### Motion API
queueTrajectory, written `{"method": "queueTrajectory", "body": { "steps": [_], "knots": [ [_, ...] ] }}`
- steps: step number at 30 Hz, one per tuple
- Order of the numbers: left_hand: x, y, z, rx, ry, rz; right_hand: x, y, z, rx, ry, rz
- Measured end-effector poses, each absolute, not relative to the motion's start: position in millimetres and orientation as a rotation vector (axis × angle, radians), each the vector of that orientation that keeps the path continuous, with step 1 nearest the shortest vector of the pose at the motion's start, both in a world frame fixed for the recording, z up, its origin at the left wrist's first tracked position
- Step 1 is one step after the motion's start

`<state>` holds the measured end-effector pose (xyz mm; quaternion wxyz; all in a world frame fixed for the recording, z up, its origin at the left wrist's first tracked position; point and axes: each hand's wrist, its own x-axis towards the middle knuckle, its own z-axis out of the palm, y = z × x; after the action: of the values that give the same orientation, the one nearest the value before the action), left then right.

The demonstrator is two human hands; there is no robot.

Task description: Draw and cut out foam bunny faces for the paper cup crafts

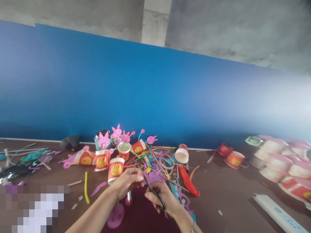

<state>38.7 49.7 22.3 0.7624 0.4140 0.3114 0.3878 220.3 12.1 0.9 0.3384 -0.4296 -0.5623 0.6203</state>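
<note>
My right hand (164, 197) grips a pair of dark-handled scissors (150, 187), its blades angled up and left toward my left hand. My left hand (129, 182) is closed in a pinch near the blade tips; what lies between its fingers is too small to make out. Just beyond the left hand stands a red and white paper cup (116, 170) with a yellow emblem. Below the same hand are a white tube with a red end (129, 196) and a pink face-shaped cut-out (116, 216). Purple cut-out scraps (155, 176) lie behind the scissors.
Pink figures (104, 139) top several cups at the back left. Coloured straws (167, 161) lie heaped in the middle, beside a red curved piece (188, 183). Stacked cups (274, 161) and a white power strip (277, 212) occupy the right. A blue partition (155, 97) runs behind the table.
</note>
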Motion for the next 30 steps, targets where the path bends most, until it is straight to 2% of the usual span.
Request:
{"method": "queueTrajectory", "body": {
  "steps": [7,12,15,19,24,30],
  "knots": [
    [45,48,18,0.73,0.614,0.925,220,13,0,-1.05,-1.45,1.604],
    [53,46,16,0.57,0.651,1.001,216,16,-1,-1.06,-1.28,1.264],
    [59,42,13,0.559,0.677,0.988,214,17,1,-1.097,-1.204,1.184],
    [62,37,14,0.625,0.684,0.919,219,19,-4,-1.092,-1.159,1.221],
    [58,37,22,0.608,0.642,0.836,234,21,-16,-0.99,-1.097,1.439],
    [58,38,21,0.945,0.791,0.691,237,16,-3,-1.057,-1.201,1.582]
  ]
}}
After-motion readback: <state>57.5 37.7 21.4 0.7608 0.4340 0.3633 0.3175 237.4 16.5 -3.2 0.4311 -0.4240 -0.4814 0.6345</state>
